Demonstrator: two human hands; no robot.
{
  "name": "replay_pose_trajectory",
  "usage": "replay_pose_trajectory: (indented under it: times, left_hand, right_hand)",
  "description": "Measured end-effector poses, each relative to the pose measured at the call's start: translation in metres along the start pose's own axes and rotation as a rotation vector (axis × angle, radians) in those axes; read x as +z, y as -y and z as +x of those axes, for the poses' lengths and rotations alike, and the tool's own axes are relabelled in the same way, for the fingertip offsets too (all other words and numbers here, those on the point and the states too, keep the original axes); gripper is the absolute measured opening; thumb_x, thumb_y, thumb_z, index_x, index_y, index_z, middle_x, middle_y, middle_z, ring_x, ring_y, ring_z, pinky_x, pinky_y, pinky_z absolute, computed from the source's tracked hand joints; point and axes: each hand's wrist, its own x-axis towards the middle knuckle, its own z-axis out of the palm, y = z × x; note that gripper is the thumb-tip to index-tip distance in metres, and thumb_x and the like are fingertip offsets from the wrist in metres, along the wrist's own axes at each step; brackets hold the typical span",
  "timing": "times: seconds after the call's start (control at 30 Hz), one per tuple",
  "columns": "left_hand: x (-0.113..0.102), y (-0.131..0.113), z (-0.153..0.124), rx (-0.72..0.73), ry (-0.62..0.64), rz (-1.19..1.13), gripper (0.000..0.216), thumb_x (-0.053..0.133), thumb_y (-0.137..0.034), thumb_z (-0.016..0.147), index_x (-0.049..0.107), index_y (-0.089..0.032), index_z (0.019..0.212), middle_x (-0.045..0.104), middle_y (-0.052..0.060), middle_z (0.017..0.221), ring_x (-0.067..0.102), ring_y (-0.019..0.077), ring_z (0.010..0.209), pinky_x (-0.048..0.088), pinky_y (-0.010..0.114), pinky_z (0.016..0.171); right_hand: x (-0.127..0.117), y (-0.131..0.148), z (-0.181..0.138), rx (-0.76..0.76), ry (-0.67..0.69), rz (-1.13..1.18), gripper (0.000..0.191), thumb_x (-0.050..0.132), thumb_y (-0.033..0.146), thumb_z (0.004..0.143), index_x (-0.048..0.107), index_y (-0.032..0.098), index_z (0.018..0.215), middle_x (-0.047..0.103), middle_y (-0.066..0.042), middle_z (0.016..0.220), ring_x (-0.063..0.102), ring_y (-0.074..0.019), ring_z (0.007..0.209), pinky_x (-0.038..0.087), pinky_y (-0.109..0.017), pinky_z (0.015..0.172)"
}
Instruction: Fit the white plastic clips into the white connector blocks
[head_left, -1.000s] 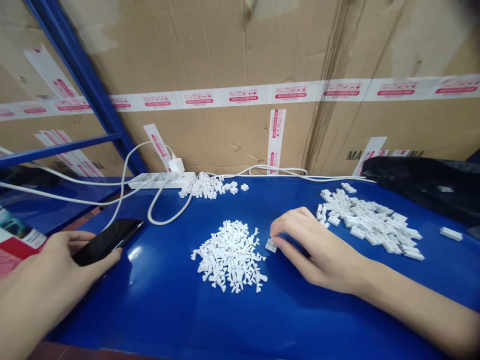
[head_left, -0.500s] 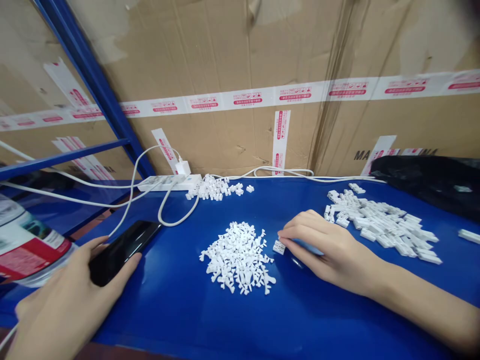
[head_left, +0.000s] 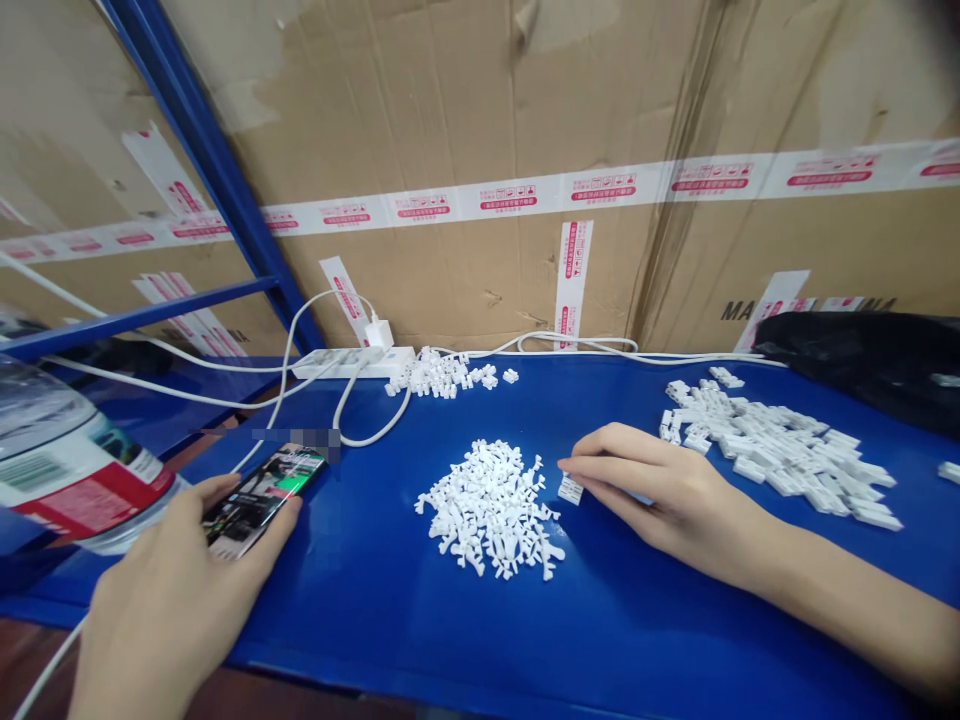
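Observation:
My left hand [head_left: 184, 580] grips a smartphone [head_left: 259, 500] by its sides, thumb along the near edge; its screen is lit. A white cable runs from the phone's far side. At the middle right, my right hand [head_left: 660, 495] is closed in a pinch on a small white plastic block [head_left: 570, 487] with slots, held just over the blue table. Left of that block lies a heap of small white Y-shaped plastic pieces [head_left: 491, 510]. Beyond my right hand is a pile of white rectangular plastic blocks [head_left: 787, 450].
A power strip [head_left: 337, 363] with a plugged-in charger [head_left: 379, 332] lies at the back, beside a small heap of white parts [head_left: 442, 373]. A large plastic bottle [head_left: 82, 460] is at the left. A black bag [head_left: 847, 360] lies at the back right, before cardboard boxes [head_left: 465, 100].
The phone's screen has gone from black to lit. The view has shifted slightly, so most things appear further right. Both hands keep their holds.

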Motion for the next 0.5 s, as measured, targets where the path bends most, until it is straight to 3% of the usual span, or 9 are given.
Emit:
replay_pose_trajectory:
  times: [0.13,0.3,0.5]
  left_hand:
    - [-0.0127,-0.0148,-0.0076,-0.038,0.087,0.009,0.079,0.041,-0.078,0.086,0.046,-0.02,0.139,0.062,0.02,0.133,0.063,0.0461,0.118,0.048,0.051,0.097]
    - [-0.0117,-0.0137,-0.0068,-0.026,0.073,0.005,0.079,0.042,-0.077,0.087,0.045,-0.019,0.14,0.061,0.02,0.135,0.061,0.0449,0.121,0.047,0.049,0.099]
    - [-0.0078,-0.0089,-0.0029,-0.02,0.077,0.023,0.077,0.041,-0.076,0.088,0.045,-0.02,0.14,0.063,0.019,0.131,0.063,0.0434,0.118,0.047,0.047,0.097]
  right_hand:
    - [-0.0015,-0.0014,-0.0016,-0.016,-0.007,0.012,0.028,0.052,0.005,0.1,0.067,0.019,0.119,0.068,-0.01,0.109,0.064,-0.0185,0.097,0.054,-0.031,0.077]
    - [-0.0015,-0.002,-0.0013,0.001,-0.012,0.034,0.026,0.054,0.007,0.1,0.069,0.019,0.118,0.069,-0.009,0.108,0.065,-0.0181,0.096,0.054,-0.03,0.079]
    - [0.0001,0.0001,0.0037,0.131,-0.057,0.157,0.022,0.057,0.013,0.1,0.073,0.019,0.113,0.068,-0.008,0.104,0.065,-0.0163,0.09,0.053,-0.029,0.078]
